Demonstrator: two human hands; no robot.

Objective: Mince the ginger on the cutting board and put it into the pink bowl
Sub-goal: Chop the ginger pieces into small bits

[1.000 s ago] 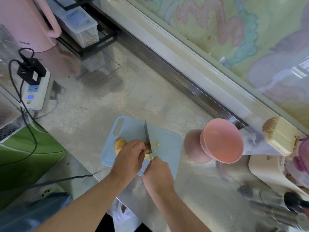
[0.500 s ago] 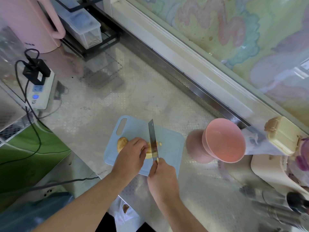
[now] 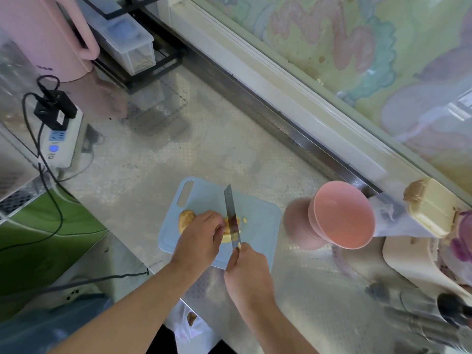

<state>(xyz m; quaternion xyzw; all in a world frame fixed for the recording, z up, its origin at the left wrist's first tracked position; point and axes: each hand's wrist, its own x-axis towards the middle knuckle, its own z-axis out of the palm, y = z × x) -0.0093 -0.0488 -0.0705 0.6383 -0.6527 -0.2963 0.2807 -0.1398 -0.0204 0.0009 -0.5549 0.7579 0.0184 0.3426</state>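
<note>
Slicing stage — left hand (image 3: 201, 238) pins knobbly tan ginger root (image 3: 185, 219) on pale-blue plastic cutting board (image 3: 258, 213). Right hand (image 3: 246, 264) clamped on steel-bladed knife (image 3: 231, 215). Next: finer cuts, then transfer right to round pink bowl (image 3: 342, 215).

Bright, even daylight falls from the window (image 3: 383, 60) at the upper right; the metal counter (image 3: 178, 154) shows soft glare and faint reflections. Shadows are weak. Straight lines bow near the edges, and the lower right corner is smeared with blur
</note>
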